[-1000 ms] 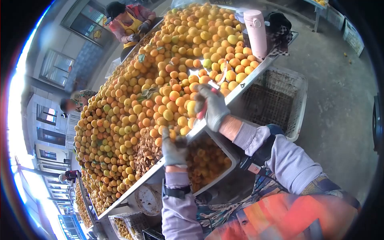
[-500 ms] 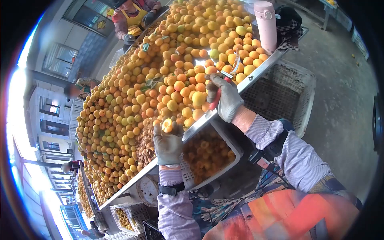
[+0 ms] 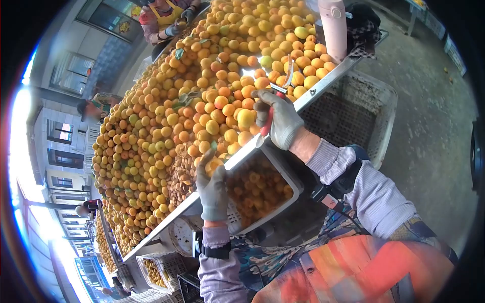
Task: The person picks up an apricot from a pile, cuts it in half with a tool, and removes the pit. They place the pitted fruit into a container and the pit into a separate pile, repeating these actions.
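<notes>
My left hand (image 3: 213, 194), in a pale glove, is raised over the near rim of the fruit table. Its thumb and fingers are around an apricot (image 3: 214, 165), partly hidden by them. To its right, my gloved right hand (image 3: 283, 118) is wrapped round a red-handled tool (image 3: 268, 122) with a metal head and a thin curved blade at its upper end. Heaped apricots (image 3: 166, 118) lie just beyond both hands. Brown apricot pits (image 3: 181, 177) form a pile left of my left hand.
Below the table's metal rim (image 3: 242, 154), a crate (image 3: 295, 189) holds apricots. Another crate (image 3: 389, 108) stands to the right. A pink flask (image 3: 333, 30) and a dark checked cloth (image 3: 362, 33) occupy the table's right corner. Across the heap works a person in a yellow apron (image 3: 169, 17).
The apricot's cut face showed in my left hand before; now its fingers reach further up and cover more of it. My right hand has shifted slightly left with the tool.
</notes>
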Motion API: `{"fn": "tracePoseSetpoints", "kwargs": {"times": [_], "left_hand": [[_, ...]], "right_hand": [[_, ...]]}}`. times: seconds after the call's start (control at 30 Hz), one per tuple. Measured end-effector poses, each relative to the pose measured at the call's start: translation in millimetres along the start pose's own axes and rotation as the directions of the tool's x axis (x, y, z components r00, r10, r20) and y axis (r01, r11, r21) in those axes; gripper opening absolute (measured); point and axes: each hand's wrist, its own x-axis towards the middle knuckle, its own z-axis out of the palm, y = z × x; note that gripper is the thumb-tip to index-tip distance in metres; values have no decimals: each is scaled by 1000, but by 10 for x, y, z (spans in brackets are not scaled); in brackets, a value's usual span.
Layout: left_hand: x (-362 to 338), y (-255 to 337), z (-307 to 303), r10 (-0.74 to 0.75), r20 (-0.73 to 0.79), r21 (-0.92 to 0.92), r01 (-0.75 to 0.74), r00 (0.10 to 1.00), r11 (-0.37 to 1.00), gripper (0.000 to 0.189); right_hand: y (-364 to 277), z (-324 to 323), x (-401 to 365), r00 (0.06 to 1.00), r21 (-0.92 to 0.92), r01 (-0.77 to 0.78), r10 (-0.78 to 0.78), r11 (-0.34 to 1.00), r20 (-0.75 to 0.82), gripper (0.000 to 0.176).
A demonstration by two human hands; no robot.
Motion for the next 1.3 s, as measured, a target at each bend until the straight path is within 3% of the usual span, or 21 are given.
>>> {"fn": "tracePoseSetpoints", "kwargs": {"times": [0.1,0.13,0.17,0.23,0.27,0.3,0.37,0.5,0.57,0.6,0.63,0.7,0.77,0.83,0.9,0.97,1.07,1.17,1.23,1.3], "left_hand": [[-260,50,-16,140,-5,-141,-140,990,980,36],[-317,85,-68,74,-47,-272,-84,996,959,30],[-337,-54,-218,74,-48,-269,-85,996,959,30],[-329,-455,-530,14,15,-118,-13,1000,993,20],[-472,-360,-292,-17,-116,-1,17,993,1000,11],[-476,-643,-400,14,-170,-23,-18,985,1000,12],[-509,-864,-619,-104,-101,70,112,989,991,24],[-517,-1114,-746,-118,-111,216,140,987,966,31],[-512,-1101,-674,244,-73,448,-186,967,874,33],[-533,-1010,-731,90,-144,522,-2,986,853,35],[-526,-799,-631,87,-134,521,-5,987,853,35],[-400,-434,-322,159,-8,417,-141,987,898,42],[-186,-217,13,361,64,479,-346,930,807,44],[535,-690,-57,434,112,382,-442,894,811,52],[527,-160,491,372,200,694,-399,906,599,60],[742,-195,693,453,278,718,-497,847,488,64],[898,-233,931,344,297,871,-400,891,286,59],[1054,-275,949,375,319,847,-439,870,298,58],[1104,-276,916,320,297,878,-389,900,280,63],[1058,-251,823,358,181,608,-391,916,691,60]], "right_hand": [[-47,17,-43,1000,0,-11,11,1000,22,19],[-55,18,-48,1000,-6,-17,17,1000,24,20],[-55,13,-37,1000,-4,-18,18,1000,24,20],[-53,2,-16,1000,-18,-16,16,1000,13,21],[-58,1,-6,1000,-16,-18,18,1000,15,21],[-61,-9,1,1000,-5,-20,20,1000,18,21],[-67,-45,18,1000,9,-21,21,1000,16,20],[-60,-72,81,1000,18,-1,1,1000,19,19],[-115,-80,65,1000,19,7,-7,1000,27,19],[-127,-70,56,1000,28,7,-7,1000,14,20],[-141,-56,40,1000,35,5,-5,999,0,20],[-145,-62,25,1000,12,17,-17,1000,13,21],[-145,-38,36,1000,15,25,-25,1000,17,21],[-137,-37,52,1000,-4,25,-25,1000,-4,21],[-145,-81,68,1000,1,11,-11,1000,14,22],[-171,-117,62,999,-4,32,-32,999,31,22],[-201,-152,77,999,-30,19,-18,999,34,22],[-224,-97,22,1000,17,-19,18,1000,23,18],[-251,-60,-30,998,44,-57,55,997,38,15],[-271,-15,-85,995,-23,-77,79,997,63,14]]}}
